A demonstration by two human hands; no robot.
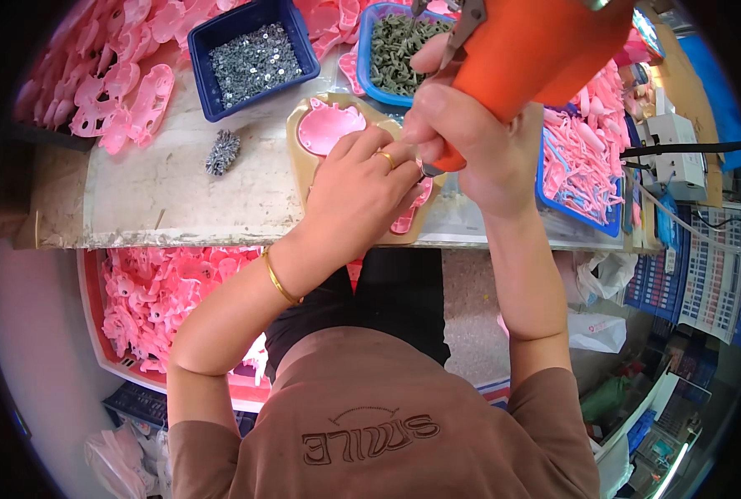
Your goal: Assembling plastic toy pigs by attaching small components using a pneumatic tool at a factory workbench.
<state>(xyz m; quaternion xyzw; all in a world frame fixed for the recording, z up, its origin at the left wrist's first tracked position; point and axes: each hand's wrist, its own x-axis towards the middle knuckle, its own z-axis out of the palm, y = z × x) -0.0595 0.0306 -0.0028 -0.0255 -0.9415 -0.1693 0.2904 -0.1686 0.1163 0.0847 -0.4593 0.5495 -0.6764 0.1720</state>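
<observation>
My right hand [470, 137] is closed round an orange power screwdriver [516, 62], held tilted with its dark tip [428, 170] down beside my left fingers. My left hand [358, 187] lies over a tan holding jig [297, 133] at the table's front edge, fingers bent and pressed onto the pink plastic part in it. A rounded pink shell [330, 126] shows in the jig beyond that hand, and a smaller pink piece [403, 219] on its near side. My left hand hides the middle of the jig, and whether its fingertips pinch a screw cannot be seen.
Behind the jig stand a dark blue bin [212, 104] of small metal pieces and a blue basket [379, 93] of dark greenish pieces. A screw-covered clump [222, 153] lies left. Pink parts [129, 104] crowd the far left; another blue basket [607, 226] stands right. A red-rimmed crate [96, 324] sits below.
</observation>
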